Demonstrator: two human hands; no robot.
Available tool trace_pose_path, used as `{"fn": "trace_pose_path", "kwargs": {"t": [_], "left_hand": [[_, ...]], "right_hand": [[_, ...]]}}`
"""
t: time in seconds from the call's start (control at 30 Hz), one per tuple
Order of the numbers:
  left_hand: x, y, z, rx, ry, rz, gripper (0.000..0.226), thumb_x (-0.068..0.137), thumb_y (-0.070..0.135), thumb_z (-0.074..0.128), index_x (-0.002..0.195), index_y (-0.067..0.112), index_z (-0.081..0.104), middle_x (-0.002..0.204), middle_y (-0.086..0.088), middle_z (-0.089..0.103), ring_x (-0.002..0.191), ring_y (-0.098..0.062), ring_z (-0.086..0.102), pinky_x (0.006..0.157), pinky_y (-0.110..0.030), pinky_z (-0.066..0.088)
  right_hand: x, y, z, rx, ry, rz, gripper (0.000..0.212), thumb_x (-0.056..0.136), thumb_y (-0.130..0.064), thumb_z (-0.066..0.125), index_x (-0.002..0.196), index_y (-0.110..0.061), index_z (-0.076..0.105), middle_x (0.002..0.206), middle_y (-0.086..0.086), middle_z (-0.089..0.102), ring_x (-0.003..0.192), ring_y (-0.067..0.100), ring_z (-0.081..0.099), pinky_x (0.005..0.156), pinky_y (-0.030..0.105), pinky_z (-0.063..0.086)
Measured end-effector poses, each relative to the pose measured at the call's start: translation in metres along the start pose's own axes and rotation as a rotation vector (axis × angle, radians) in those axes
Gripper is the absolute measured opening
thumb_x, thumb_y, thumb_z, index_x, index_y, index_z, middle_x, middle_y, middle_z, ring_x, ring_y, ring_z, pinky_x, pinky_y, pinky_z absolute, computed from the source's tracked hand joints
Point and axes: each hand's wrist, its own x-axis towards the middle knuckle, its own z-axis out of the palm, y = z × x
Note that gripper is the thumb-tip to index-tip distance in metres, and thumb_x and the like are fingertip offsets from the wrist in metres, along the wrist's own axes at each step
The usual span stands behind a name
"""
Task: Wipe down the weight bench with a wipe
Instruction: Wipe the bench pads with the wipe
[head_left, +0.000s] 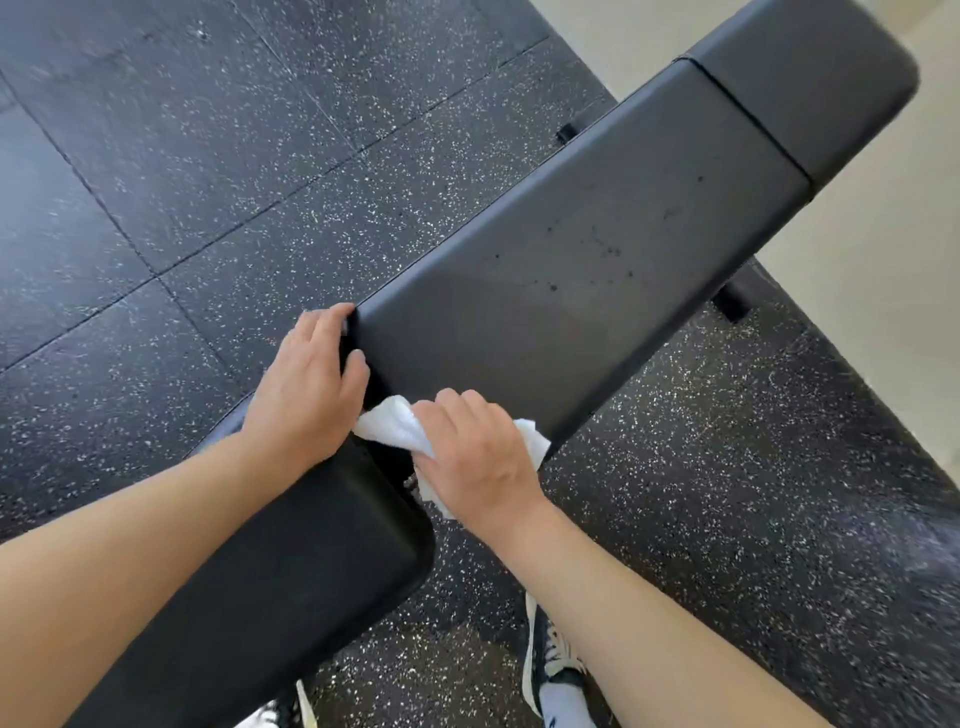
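Black rubber gym flooring (208, 182) flecked with white, laid in large square tiles, fills most of the view, with a pale cream wall (883, 338) running along the right side. Across it, from lower left to upper right, stretches the long black padded weight bench (597, 260), made of three cushions: a glossy seat pad nearest the camera, a long matte middle pad dotted with small dark specks, and a short end pad at the far corner. Black frame feet show beneath its far half on both sides.

Two bare forearms reach in from the bottom edge. The left hand (306, 384) holds the near left corner of the middle pad, its fingers (332, 317) curled over the pad's end and side edge, the thumb lying on the top face. The right hand (478, 452) presses a crumpled white wipe (389, 423) against the near end of the middle pad, at the gap between it and the seat pad; its fingers are bent and close together, bunched around the wipe, which sticks out on both sides of the hand.

Dark sneakers with white laces (550, 654) and white socks stand on the floor at the bottom.
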Motion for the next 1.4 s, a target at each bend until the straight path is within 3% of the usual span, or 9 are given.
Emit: {"fn": "trace_pose_path", "kwargs": {"t": [0.1, 0.2, 0.37, 0.5, 0.67, 0.9, 1.03, 1.23, 1.4], "left_hand": [[0.013, 0.034, 0.019, -0.146, 0.074, -0.188, 0.053, 0.104, 0.023, 0.043, 0.155, 0.014, 0.04, 0.153, -0.012, 0.044, 0.142, -0.031, 0.039, 0.119, -0.043, 0.029], [0.026, 0.062, 0.04, -0.274, 0.213, -0.431, 0.051, 0.103, 0.028, 0.041, 0.153, 0.016, 0.043, 0.153, -0.014, 0.043, 0.139, -0.035, 0.038, 0.116, -0.042, 0.027], [0.024, 0.068, 0.068, -0.15, 0.429, -0.442, 0.049, 0.101, 0.04, 0.038, 0.146, 0.022, 0.05, 0.146, -0.01, 0.048, 0.131, -0.036, 0.043, 0.107, -0.043, 0.034], [0.027, 0.062, 0.075, -0.108, 0.452, -0.445, 0.055, 0.097, 0.047, 0.033, 0.144, 0.025, 0.05, 0.145, -0.01, 0.048, 0.13, -0.036, 0.044, 0.108, -0.047, 0.036], [0.029, 0.063, 0.076, -0.075, 0.489, -0.444, 0.054, 0.097, 0.043, 0.035, 0.144, 0.021, 0.051, 0.144, -0.016, 0.049, 0.129, -0.04, 0.045, 0.112, -0.049, 0.034], [0.031, 0.061, 0.081, -0.047, 0.537, -0.426, 0.05, 0.1, 0.038, 0.038, 0.143, 0.017, 0.053, 0.14, -0.02, 0.051, 0.128, -0.039, 0.045, 0.111, -0.047, 0.033], [0.03, 0.06, 0.081, -0.054, 0.537, -0.432, 0.05, 0.1, 0.039, 0.039, 0.143, 0.017, 0.052, 0.138, -0.021, 0.051, 0.127, -0.041, 0.046, 0.112, -0.049, 0.034], [0.028, 0.066, 0.076, -0.089, 0.517, -0.452, 0.053, 0.098, 0.04, 0.038, 0.144, 0.017, 0.052, 0.141, -0.018, 0.05, 0.127, -0.039, 0.045, 0.109, -0.049, 0.035], [0.029, 0.069, 0.071, -0.115, 0.503, -0.463, 0.051, 0.097, 0.038, 0.041, 0.143, 0.018, 0.053, 0.14, -0.015, 0.05, 0.124, -0.038, 0.046, 0.104, -0.047, 0.038]], "right_hand": [[-0.005, 0.059, -0.018, -0.07, 0.031, 0.012, 0.015, 0.086, -0.025, 0.067, 0.092, -0.01, 0.066, 0.08, 0.004, 0.053, 0.069, 0.027, 0.05, 0.055, 0.042, 0.045], [0.003, 0.14, -0.041, -0.14, 0.148, 0.272, 0.015, 0.086, -0.014, 0.071, 0.093, -0.001, 0.066, 0.082, 0.015, 0.059, 0.07, 0.035, 0.056, 0.057, 0.045, 0.051], [0.012, 0.168, -0.048, -0.085, 0.191, 0.583, 0.019, 0.095, -0.023, 0.064, 0.102, -0.005, 0.061, 0.096, 0.012, 0.059, 0.084, 0.033, 0.054, 0.069, 0.048, 0.05], [-0.002, 0.101, -0.029, -0.014, 0.162, 0.351, 0.011, 0.084, -0.018, 0.066, 0.09, -0.009, 0.065, 0.082, 0.008, 0.057, 0.071, 0.031, 0.052, 0.059, 0.044, 0.043], [-0.024, 0.076, -0.023, 0.083, 0.005, -0.033, 0.019, 0.087, -0.022, 0.062, 0.102, -0.013, 0.068, 0.088, 0.002, 0.058, 0.074, 0.024, 0.048, 0.059, 0.04, 0.04], [0.015, 0.239, -0.068, -0.049, 0.159, 0.291, 0.019, 0.086, -0.021, 0.071, 0.095, -0.006, 0.065, 0.085, 0.01, 0.058, 0.073, 0.031, 0.053, 0.061, 0.044, 0.047], [0.029, 0.227, -0.072, -0.021, 0.132, 0.453, 0.021, 0.086, -0.018, 0.074, 0.098, -0.005, 0.064, 0.089, 0.01, 0.06, 0.077, 0.03, 0.054, 0.064, 0.042, 0.049], [0.015, 0.102, -0.036, 0.039, -0.066, -0.018, 0.012, 0.084, -0.024, 0.065, 0.092, -0.016, 0.063, 0.083, 0.0, 0.054, 0.072, 0.023, 0.05, 0.058, 0.036, 0.039], [0.025, 0.143, -0.042, -0.048, -0.021, -0.169, 0.006, 0.083, -0.017, 0.068, 0.088, -0.014, 0.065, 0.077, 0.001, 0.049, 0.066, 0.023, 0.045, 0.054, 0.037, 0.039]]}}
